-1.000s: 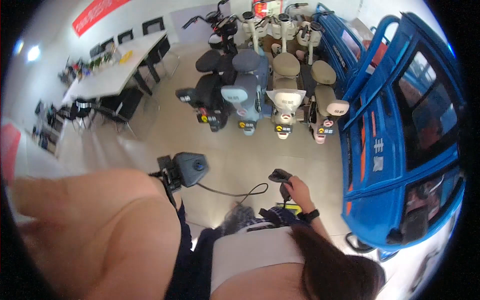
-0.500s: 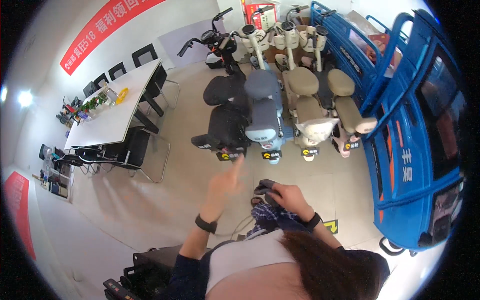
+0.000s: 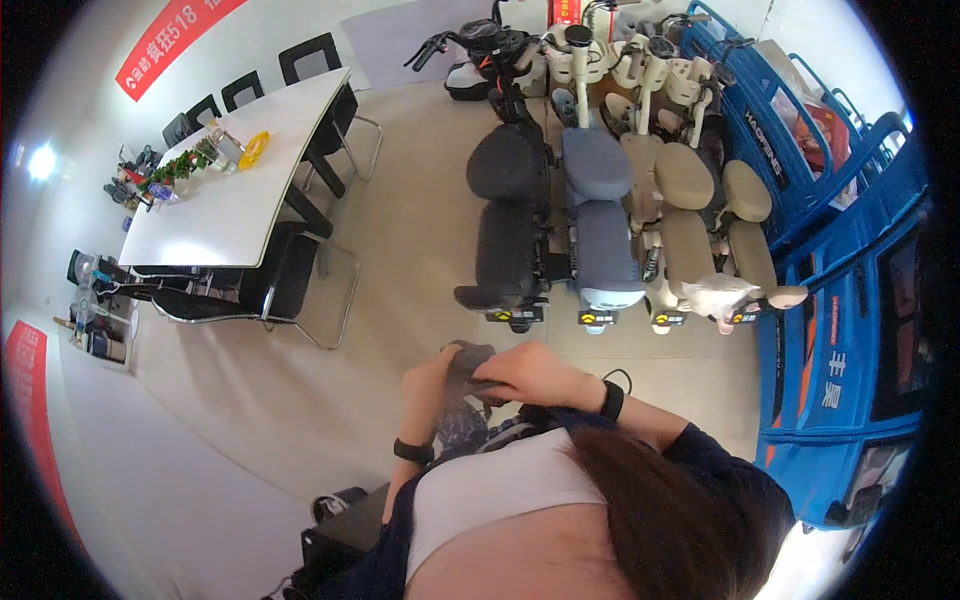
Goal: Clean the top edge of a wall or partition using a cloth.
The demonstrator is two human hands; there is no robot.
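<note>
Both my hands are close together in front of my body on a dark grey, soft-looking piece that seems to be a cloth point(image 3: 468, 362). My left hand point(image 3: 425, 382) is closed on its left side, partly blurred, with its fingertips hidden behind the cloth. From the other side, my right hand point(image 3: 537, 372) pinches the cloth, its fingers bent and pointing left. Below the hands a checked dark fabric point(image 3: 460, 428) shows in part. Each wrist wears a black band.
Ahead stands a row of electric scooters, a black one point(image 3: 507, 240), a blue-grey one point(image 3: 607, 240) and beige ones point(image 3: 688, 245). At right is a blue cargo tricycle point(image 3: 800, 350). A white table point(image 3: 215, 225) with black chairs point(image 3: 270, 285) stands left. A dark box-like thing point(image 3: 345, 540) is low left.
My left hand, stretched out toward the scooters before, has come back to the cloth in my right hand. The view has shifted, so the scooters sit farther right in the picture.
</note>
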